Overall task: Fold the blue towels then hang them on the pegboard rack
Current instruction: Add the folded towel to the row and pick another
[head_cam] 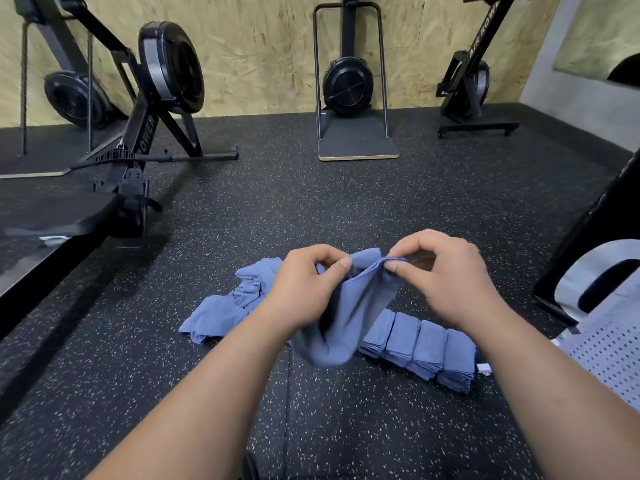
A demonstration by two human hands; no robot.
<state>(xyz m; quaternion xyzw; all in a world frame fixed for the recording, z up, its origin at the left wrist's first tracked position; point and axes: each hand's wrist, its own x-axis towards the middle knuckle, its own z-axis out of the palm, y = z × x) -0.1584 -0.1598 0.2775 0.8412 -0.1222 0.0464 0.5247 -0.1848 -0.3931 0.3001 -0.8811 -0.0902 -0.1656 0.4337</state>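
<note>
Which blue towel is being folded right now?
Start at the speckled black floor. Between the crumpled pile on the left and the row of folded towels on the right, one towel is held up. It alone is pinched at its top edge by the left hand and the right hand.

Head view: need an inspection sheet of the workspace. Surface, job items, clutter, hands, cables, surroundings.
Surface: black speckled rubber floor, a seam running toward the camera.
Job's things: held towel lifted off the floor; folded towels in a row on the right; unfolded heap on the left; white perforated panel at the right edge, possibly the rack.
Clutter: small white tag at the end of the folded row.
Grippers: left hand and right hand each pinch the held towel's top edge with fingers and thumb.
Cables: nothing seen; two ropes hang far left.
Surroundings: rowing machine on the left, fan unit on a stand, chipboard wall.
</note>
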